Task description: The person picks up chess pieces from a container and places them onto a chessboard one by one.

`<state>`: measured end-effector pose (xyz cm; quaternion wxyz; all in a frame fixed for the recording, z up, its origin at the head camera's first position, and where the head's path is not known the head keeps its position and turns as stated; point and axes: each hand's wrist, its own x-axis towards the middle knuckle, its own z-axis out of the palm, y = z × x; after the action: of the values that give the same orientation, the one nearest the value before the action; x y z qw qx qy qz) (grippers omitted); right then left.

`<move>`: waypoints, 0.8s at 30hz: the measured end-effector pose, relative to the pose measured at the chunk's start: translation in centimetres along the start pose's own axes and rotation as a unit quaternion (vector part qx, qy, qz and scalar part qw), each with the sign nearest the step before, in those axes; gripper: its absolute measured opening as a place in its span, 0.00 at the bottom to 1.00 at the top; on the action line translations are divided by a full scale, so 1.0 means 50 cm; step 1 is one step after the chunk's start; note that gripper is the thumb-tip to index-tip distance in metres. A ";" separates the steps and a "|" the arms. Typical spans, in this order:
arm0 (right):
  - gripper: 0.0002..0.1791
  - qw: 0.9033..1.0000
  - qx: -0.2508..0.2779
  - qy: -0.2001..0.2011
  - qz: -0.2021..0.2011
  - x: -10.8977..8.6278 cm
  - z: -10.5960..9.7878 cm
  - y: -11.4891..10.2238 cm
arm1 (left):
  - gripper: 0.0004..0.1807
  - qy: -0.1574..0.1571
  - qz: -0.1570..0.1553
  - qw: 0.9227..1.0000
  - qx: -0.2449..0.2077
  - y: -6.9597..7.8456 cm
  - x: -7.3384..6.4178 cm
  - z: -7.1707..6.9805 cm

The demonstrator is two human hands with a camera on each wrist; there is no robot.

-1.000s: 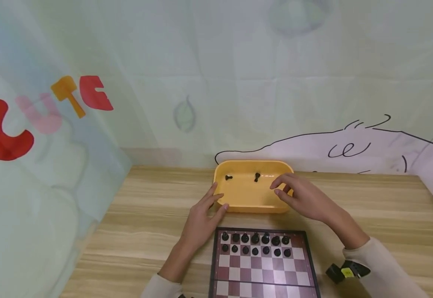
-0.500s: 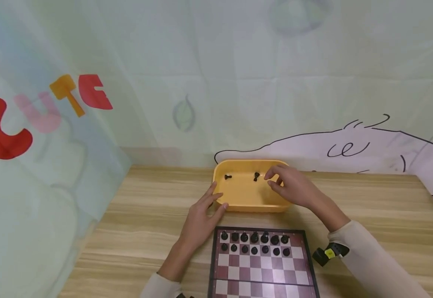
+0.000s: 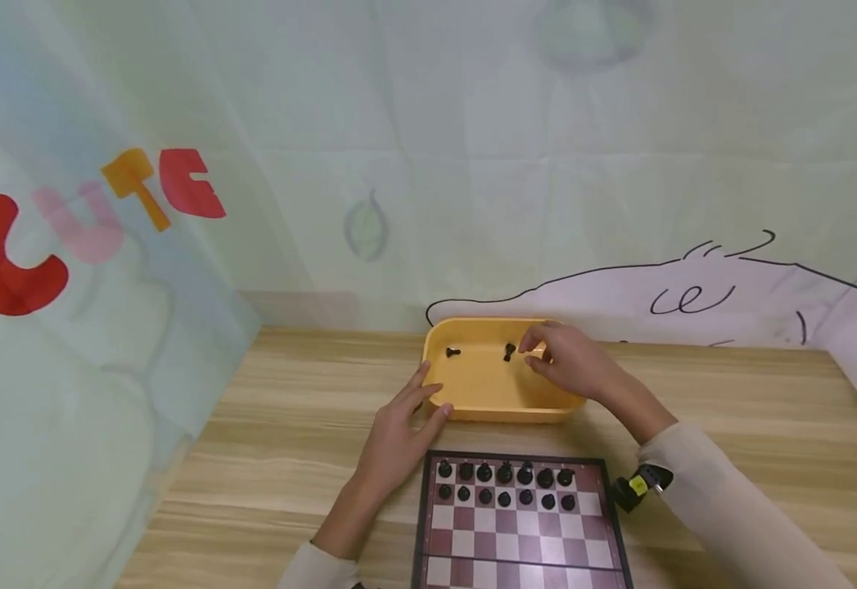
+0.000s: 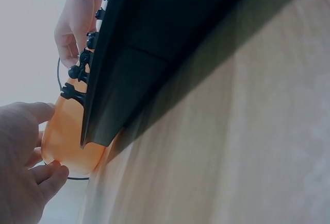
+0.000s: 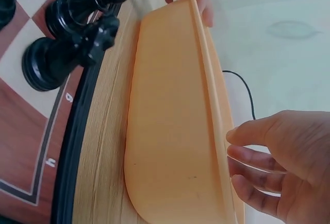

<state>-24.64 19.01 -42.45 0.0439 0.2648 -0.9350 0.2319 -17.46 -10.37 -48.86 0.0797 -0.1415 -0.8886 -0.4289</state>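
A yellow tray (image 3: 472,393) holds two black chess pieces, a left one (image 3: 453,352) lying on its side and a right one (image 3: 509,352). My left hand (image 3: 393,433) rests against the tray's left end, its fingers mostly straight at the rim. Over the tray's right part hovers my right hand (image 3: 579,360). Its fingertips are slightly bent and apart, just right of the right piece, with nothing seen between them. In the right wrist view a black knight (image 5: 69,54) stands on the chessboard (image 5: 31,126) near the letter g.
In front of the tray lies the dark-edged chessboard (image 3: 443,517), with black pieces in two rows along its far side. The wooden table (image 3: 273,425) meets a printed cloth backdrop (image 3: 310,204) behind the tray. A dark wrist device sits at the right sleeve.
My right hand has moved left over the tray, towards the right chess piece. The left hand stays at the tray's left end, and the pieces on the board have not moved.
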 end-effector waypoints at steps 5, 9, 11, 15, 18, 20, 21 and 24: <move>0.09 1.000 -0.027 -0.012 0.008 0.021 0.013 0.004 | 0.25 0.000 0.000 1.000 -0.002 -0.001 -0.002 -0.001; 0.09 0.999 -0.042 -0.030 0.015 0.036 0.020 0.006 | 0.24 0.000 0.006 1.000 -0.004 -0.001 0.000 0.000; 0.09 0.998 -0.046 -0.037 0.009 0.043 0.023 0.006 | 0.24 0.001 0.009 1.000 -0.005 -0.002 0.000 0.001; 0.10 0.997 -0.059 -0.047 -0.001 0.053 0.032 0.006 | 0.25 -0.001 0.012 1.000 -0.003 -0.002 0.000 0.002; 0.11 0.995 -0.084 -0.053 -0.012 0.059 0.037 0.006 | 0.26 -0.005 0.011 1.000 -0.005 0.000 0.001 0.003; 0.11 0.993 -0.103 -0.051 -0.022 0.063 0.040 0.008 | 0.25 -0.004 0.013 1.000 -0.007 0.001 0.002 0.005; 0.12 0.992 -0.111 -0.050 -0.025 0.065 0.042 0.008 | 0.25 -0.003 0.012 1.000 -0.007 0.001 0.002 0.006; 0.11 0.991 -0.124 -0.047 -0.021 0.064 0.046 0.010 | 0.25 -0.003 0.013 1.000 -0.009 0.001 0.003 0.010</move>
<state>-27.56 16.80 -44.01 0.0373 0.2878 -0.9516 0.1009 -17.57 -9.91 -49.08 0.0813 -0.1555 -0.8828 -0.4357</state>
